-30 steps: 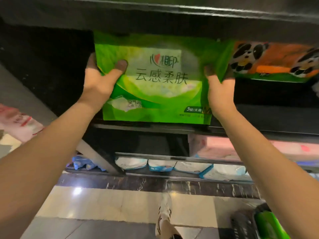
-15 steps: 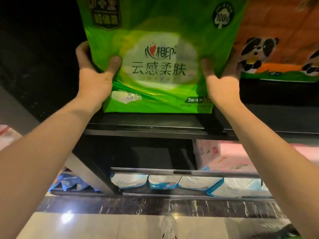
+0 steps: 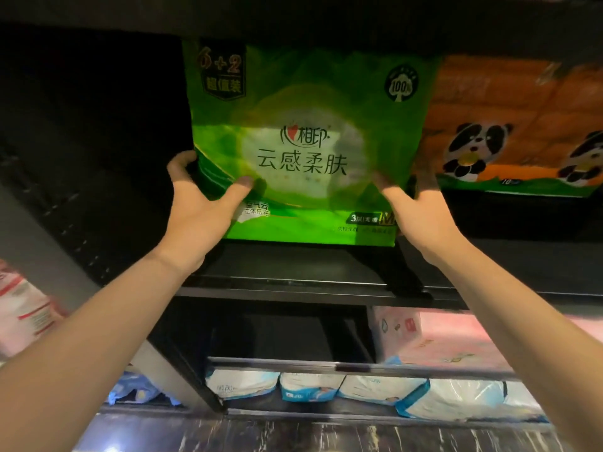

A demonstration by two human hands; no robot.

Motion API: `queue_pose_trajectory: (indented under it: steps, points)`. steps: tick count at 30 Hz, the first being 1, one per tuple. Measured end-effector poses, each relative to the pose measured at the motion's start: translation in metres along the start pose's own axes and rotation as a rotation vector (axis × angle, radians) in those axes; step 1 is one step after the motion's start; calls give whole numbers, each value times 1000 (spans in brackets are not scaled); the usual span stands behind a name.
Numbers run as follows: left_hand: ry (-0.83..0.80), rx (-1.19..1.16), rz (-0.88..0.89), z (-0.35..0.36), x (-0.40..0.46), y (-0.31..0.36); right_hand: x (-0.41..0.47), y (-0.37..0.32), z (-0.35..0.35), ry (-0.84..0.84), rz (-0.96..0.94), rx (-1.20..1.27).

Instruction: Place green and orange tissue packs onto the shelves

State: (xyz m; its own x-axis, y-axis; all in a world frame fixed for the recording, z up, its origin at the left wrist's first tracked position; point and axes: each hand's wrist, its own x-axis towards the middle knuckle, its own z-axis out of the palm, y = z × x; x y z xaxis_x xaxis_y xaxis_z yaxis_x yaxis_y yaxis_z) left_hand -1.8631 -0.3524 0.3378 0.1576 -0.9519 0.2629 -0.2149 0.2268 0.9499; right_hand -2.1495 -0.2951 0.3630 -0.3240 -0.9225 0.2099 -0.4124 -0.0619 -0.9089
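Green tissue pack (image 3: 303, 145) on shelf (image 3: 293, 275)

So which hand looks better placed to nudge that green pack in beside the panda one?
Probably the left hand: it grips the green pack on its open outer side, free to push it rightward. The right hand sits squeezed against the orange panda pack.

A dark shelf (image 3: 293, 272) bears the upright green tissue pack (image 3: 303, 141) beside an orange panda pack (image 3: 515, 132).

Both forearms bare to the hands (image 3: 202, 210), no sleeves visible.
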Motion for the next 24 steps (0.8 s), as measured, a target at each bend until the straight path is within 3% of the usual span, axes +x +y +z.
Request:
queue_pose_trajectory:
  steps: [6,14,21,24]
  points:
    - [-11,3,48,13,33,-7,38,13,24,7,-25,165]
    - [6,-1,64,27,66,-29,65,23,49,-18,-114,153]
    - [26,52,-14,17,61,-30,64,24,51,-86,-145,102]
    - [3,104,-130,7,64,-28,65,20,57,-140,-95,108]
